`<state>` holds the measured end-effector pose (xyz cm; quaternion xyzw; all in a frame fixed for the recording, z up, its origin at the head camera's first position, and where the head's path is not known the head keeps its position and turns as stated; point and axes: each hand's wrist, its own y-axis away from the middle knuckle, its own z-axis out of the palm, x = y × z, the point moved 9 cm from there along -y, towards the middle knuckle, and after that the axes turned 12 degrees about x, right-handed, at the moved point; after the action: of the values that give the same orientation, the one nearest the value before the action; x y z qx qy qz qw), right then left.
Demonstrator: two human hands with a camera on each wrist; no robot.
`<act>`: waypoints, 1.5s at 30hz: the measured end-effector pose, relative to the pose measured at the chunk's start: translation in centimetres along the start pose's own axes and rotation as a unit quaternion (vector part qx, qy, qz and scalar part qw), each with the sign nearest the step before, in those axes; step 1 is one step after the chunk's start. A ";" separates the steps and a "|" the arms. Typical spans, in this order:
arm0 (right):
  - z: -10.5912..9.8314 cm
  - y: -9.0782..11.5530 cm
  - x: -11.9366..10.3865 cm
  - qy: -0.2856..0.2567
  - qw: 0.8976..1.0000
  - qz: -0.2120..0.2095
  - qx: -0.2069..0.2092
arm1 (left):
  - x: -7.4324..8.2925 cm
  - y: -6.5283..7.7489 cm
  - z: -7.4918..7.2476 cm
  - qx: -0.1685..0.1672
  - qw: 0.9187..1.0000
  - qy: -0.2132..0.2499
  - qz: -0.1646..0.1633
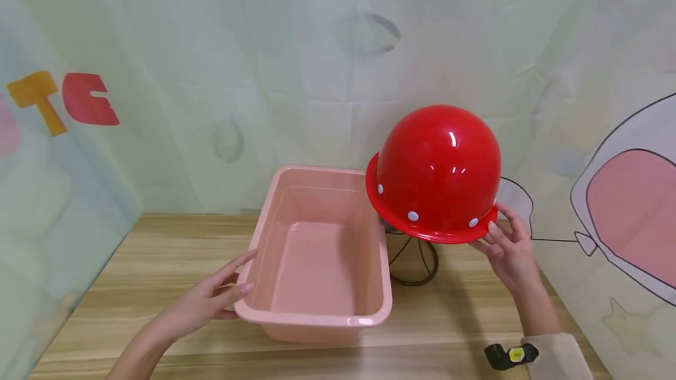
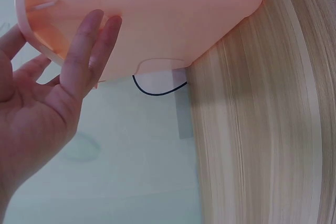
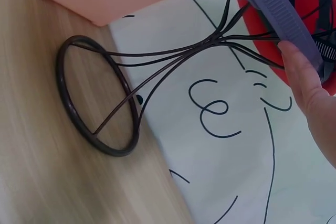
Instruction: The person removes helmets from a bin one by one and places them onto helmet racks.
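Note:
A red hard hat (image 1: 440, 175) with white rivets sits tilted above a dark wire stand (image 1: 414, 263). My right hand (image 1: 509, 251) holds the brim at its right side, thumb above and fingers beneath. In the right wrist view, a finger (image 3: 302, 72) lies against the grey headband (image 3: 286, 17) inside the hat. A pink rectangular basin (image 1: 377, 286) stands to the left of the stand. My left hand (image 1: 206, 295) grips its near left rim, thumb over the edge. In the left wrist view, two fingers (image 2: 84, 45) lie along the basin's outer wall.
Beneath everything lies a wood-grain table (image 1: 185, 251). A pale printed curtain (image 1: 211, 75) hangs behind it and at both sides, close to the table edges. The stand's round base (image 3: 63, 93) rests on the table beside the basin.

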<state>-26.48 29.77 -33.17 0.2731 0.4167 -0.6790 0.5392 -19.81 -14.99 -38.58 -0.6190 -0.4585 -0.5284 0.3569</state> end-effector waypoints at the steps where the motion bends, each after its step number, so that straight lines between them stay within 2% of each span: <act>1: 0.0 0.0 0.1 0.003 1.000 0.000 0.000 | 0.0 0.0 0.0 0.000 1.000 0.000 0.000; 4: -0.2 0.2 0.6 0.001 1.000 0.007 0.003 | -0.1 -0.1 0.0 -0.001 1.000 0.001 0.000; 16: 0.4 0.1 1.5 -0.097 0.995 0.015 -0.027 | -0.1 0.0 -0.2 -0.001 1.000 0.000 0.003; 24: 0.5 0.1 1.8 -0.106 0.994 0.011 -0.022 | -0.1 0.1 -0.3 -0.001 1.000 0.001 0.004; 39: -0.1 -0.5 1.6 -0.043 0.999 0.023 -0.008 | 0.0 0.0 -0.2 0.005 1.000 -0.004 0.002; 45: -0.2 -0.2 1.3 -0.052 0.998 0.024 -0.017 | 0.0 -0.1 -0.1 0.006 1.000 -0.002 0.002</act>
<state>-27.04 29.24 -34.29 0.2377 0.3930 -0.6720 0.5809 -19.92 -15.07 -38.52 -0.6192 -0.4609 -0.5237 0.3605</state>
